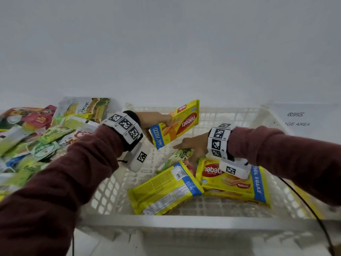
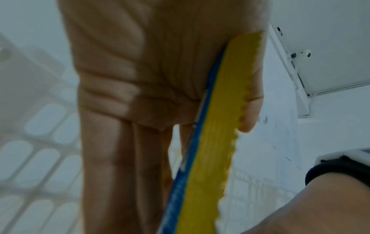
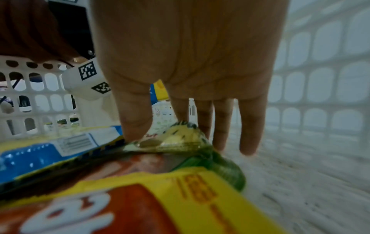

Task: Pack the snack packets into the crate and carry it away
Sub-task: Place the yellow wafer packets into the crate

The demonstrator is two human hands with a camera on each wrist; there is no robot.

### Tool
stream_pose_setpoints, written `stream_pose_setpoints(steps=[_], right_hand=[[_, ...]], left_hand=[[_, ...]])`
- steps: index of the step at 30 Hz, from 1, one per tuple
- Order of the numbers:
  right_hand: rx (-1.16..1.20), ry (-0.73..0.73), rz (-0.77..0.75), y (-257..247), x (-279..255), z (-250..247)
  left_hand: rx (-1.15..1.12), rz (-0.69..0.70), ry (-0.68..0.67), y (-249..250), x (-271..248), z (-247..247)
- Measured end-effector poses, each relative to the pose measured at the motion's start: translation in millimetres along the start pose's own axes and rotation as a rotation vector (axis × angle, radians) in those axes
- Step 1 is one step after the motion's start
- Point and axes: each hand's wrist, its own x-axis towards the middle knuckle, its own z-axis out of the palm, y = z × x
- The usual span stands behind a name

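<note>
A white lattice crate (image 1: 184, 221) stands in front of me. My left hand (image 1: 158, 126) holds a yellow Nabati wafer packet (image 1: 177, 124) tilted above the crate's far left part. In the left wrist view the packet's edge (image 2: 210, 142) is pinched between thumb and fingers. My right hand (image 1: 190, 145) is down inside the crate, and its straight fingers (image 3: 222, 123) touch a green packet (image 1: 181, 154) on the floor. Two more yellow wafer packets lie in the crate, one back side up (image 1: 166, 189), one face up (image 1: 232, 182).
A loose pile of green, red and white snack packets (image 1: 36, 141) covers the table left of the crate. A printed storage-area label (image 1: 295, 119) lies on the table at the right. A black cable (image 1: 313, 209) runs by the crate's right side. A plain wall stands behind.
</note>
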Motion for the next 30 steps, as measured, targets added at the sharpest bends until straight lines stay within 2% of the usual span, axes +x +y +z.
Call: stream_pose_setpoints(steps=[3,6,10,12,14,17,20,22,26,28,30], right_hand=[[-0.004,-0.011,-0.048,-1,-6,-1],[0.03,-0.107,-0.115,-10,-17,5],[-0.005,-0.173,-0.136,-16,-29,15],[-0.01,-0.128,-0.091,-9,-38,13],[-0.039,-0.088,0.04,5,-49,8],[-0.129,-0.184,0.229,25,-65,5],[-0.128,-0.247,0.241,29,-72,13],[-0.124,-0.247,0.202,26,-72,17],[-0.123,-0.234,0.136,23,-71,16],[-0.113,-0.223,0.127,23,-72,16],[-0.101,-0.223,0.118,25,-72,17]], left_hand=[[0.074,0.023,0.059,0,9,-2],[0.234,0.08,0.112,1,14,-2],[0.292,0.13,0.093,2,16,-2],[0.293,0.138,0.106,2,18,-4],[0.261,0.157,0.094,1,19,-5],[0.047,0.136,0.063,1,21,-1],[-0.08,0.035,-0.04,4,17,13],[0.047,0.04,-0.082,4,15,28],[0.43,0.061,-0.048,6,15,52],[0.703,0.022,-0.101,12,12,56],[1.035,0.026,-0.073,20,11,55]])
